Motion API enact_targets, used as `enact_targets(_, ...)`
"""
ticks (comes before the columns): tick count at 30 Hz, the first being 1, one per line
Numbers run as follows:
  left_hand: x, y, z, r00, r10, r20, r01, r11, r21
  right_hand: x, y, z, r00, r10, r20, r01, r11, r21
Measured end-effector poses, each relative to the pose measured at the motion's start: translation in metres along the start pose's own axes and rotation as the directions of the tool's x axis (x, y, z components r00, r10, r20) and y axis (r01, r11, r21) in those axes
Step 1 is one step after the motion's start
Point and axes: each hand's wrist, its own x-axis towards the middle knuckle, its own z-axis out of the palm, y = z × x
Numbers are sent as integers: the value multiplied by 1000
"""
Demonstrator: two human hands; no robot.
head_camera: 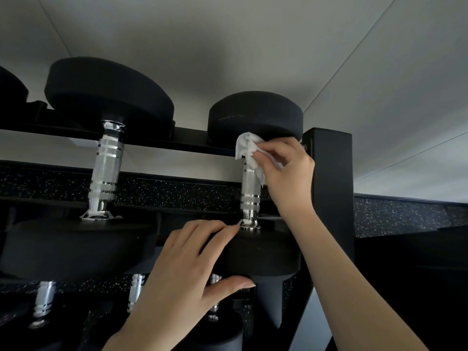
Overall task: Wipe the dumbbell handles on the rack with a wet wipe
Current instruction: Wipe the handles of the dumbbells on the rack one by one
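— Which step is this?
— Wiping the right-hand dumbbell's handle (250,186). My right hand (286,171) pinches the wet wipe (247,145) against its far end, just under the far head (255,115). My left hand (187,262) clasps the near head (266,252), fingers over, thumb beneath.
— Next?
— I'd say draw the wipe nearward along the knurling, then do the neighbouring handle (106,168) on the left of the rack (331,173).
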Motion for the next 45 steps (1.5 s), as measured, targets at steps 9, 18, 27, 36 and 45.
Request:
enact_targets(9, -2, 1, 3, 999, -19, -34, 17, 999, -38, -7, -6, -17, 975, 36, 221, -38, 999, 8)
enact_targets(18, -3, 4, 3, 998, -54, -36, 52, 997, -53, -31, -9, -36, 860, 87, 502, -59, 996, -70)
enact_targets(27, -4, 6, 4, 996, -80, -36, 76, 993, -88, -37, -9, -51, 741, 224, 633, -158, 974, -159)
enact_targets(36, -5, 8, 4, 995, -91, -40, 87, 991, -105, -43, -1, -51, 767, 320, 556, -330, 940, -85)
enact_targets(45, -6, 5, 7, 996, -76, -49, 70, 992, -103, -41, 3, -40, 877, 307, 371, -359, 930, 80)
